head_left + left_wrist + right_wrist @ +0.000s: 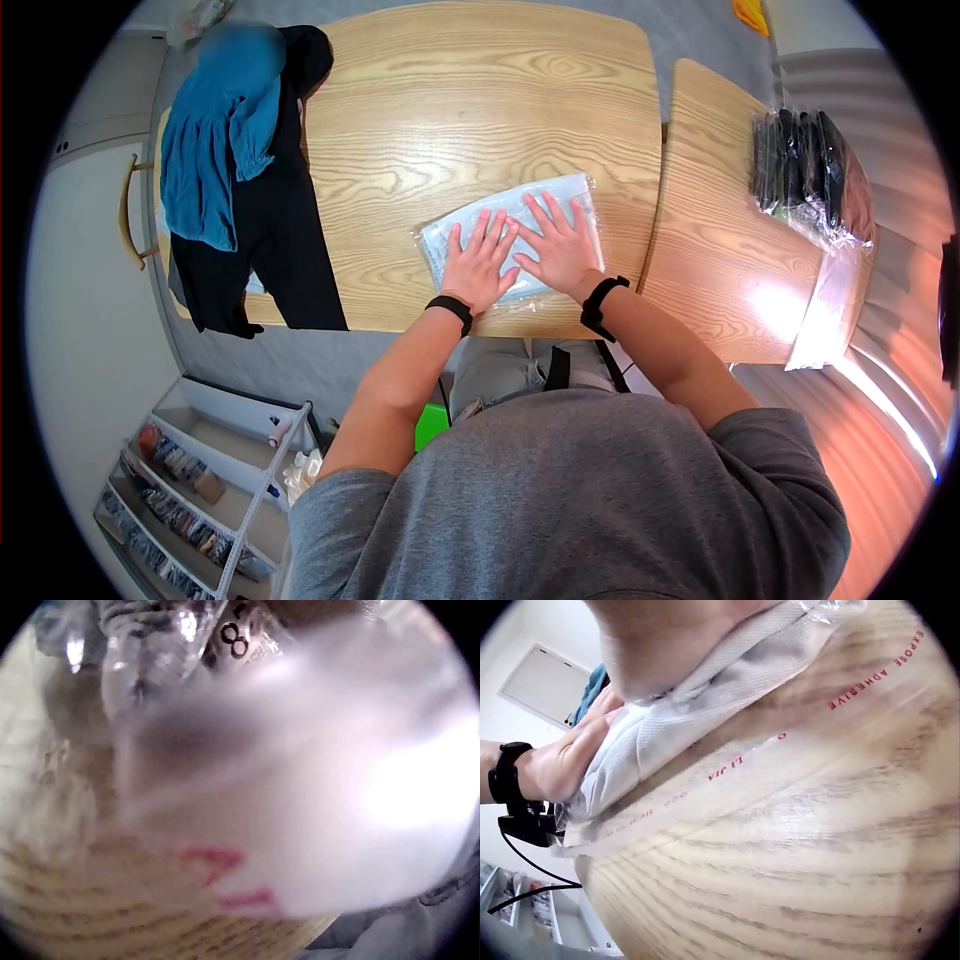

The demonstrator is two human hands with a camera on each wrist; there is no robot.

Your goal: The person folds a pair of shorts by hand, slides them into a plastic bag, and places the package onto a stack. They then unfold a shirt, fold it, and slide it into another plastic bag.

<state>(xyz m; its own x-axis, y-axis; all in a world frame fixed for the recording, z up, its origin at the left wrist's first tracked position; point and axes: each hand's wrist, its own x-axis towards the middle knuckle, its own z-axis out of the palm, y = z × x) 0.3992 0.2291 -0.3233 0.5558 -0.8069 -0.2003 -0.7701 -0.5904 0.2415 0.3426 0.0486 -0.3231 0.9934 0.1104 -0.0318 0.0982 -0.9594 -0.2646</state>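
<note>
A folded pale blue-white garment in a clear plastic bag (437,243) lies on the wooden table in front of me. My left hand (478,264) rests flat on its left half, fingers spread. Beside it my right hand (562,247) presses on the right half, fingers also spread, with the two hands' fingertips close together. In the right wrist view, a clear flap with red print (739,761) reaches past the garment (667,742) over the wood. Blurred plastic film (285,802) fills much of the left wrist view, below a piece marked with an 8 (235,641).
A teal blouse (205,150) and black trousers (290,240) lie at the table's left end. On the side table (715,200) at right are several dark bagged garments (800,165) and a strip of clear bags (822,310). A shelf rack (215,480) stands lower left.
</note>
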